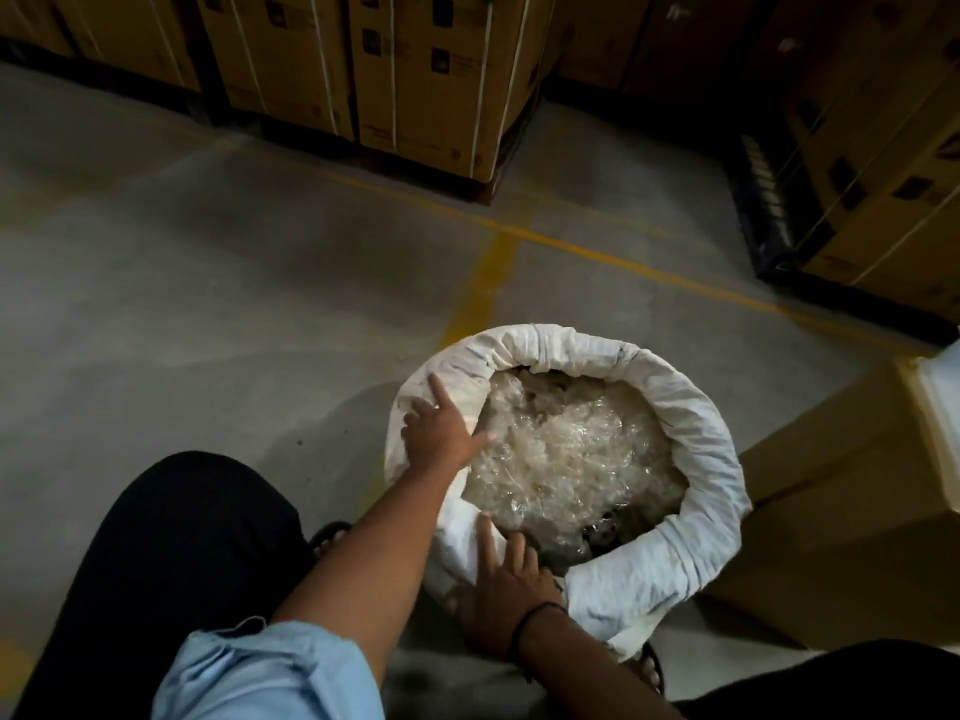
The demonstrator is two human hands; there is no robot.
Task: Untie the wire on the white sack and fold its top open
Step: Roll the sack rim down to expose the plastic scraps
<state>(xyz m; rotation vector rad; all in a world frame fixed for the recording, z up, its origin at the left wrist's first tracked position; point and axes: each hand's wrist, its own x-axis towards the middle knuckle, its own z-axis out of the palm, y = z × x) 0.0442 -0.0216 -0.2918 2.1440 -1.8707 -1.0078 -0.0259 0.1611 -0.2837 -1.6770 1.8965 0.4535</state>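
The white sack stands on the concrete floor in front of me, its top rolled outward into a thick rim. Inside lies a mass of crumpled clear plastic. My left hand rests on the sack's left rim, fingers spread flat, thumb pointing toward the plastic. My right hand lies on the near rim, fingers pressed on the folded cloth; I cannot tell if they pinch it. A dark band circles that wrist. No wire shows anywhere in view.
A cardboard box stands right against the sack's right side. Strapped cartons on pallets line the back and the far right. Yellow floor lines cross ahead. My dark-trousered knees flank the sack.
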